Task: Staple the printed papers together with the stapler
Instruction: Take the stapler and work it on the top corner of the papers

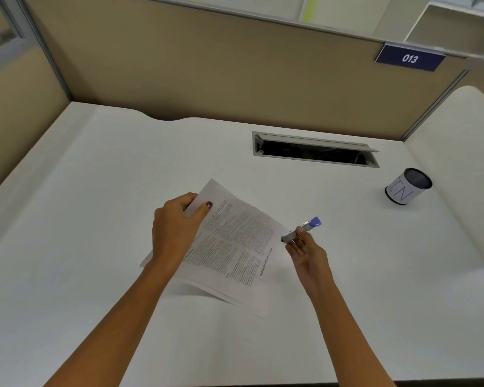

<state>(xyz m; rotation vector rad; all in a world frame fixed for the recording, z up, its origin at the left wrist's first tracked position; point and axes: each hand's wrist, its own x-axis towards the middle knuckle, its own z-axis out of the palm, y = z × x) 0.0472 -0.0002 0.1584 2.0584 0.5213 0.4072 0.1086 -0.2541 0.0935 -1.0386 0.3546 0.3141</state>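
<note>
My left hand (176, 227) grips a thin stack of printed papers (235, 247) at its far left edge, thumb on top, and holds it tilted above the white desk (95, 191). My right hand (305, 252) holds a small stapler (305, 227) with a silver body and a blue rear end. The stapler's mouth sits at the right corner of the papers. Whether the corner is inside the jaws I cannot tell.
A cylindrical pen holder (407, 188) with letters on it stands at the right. A recessed cable tray (313, 149) with its lid up lies at the back. Beige partition walls (207, 65) enclose the desk on three sides.
</note>
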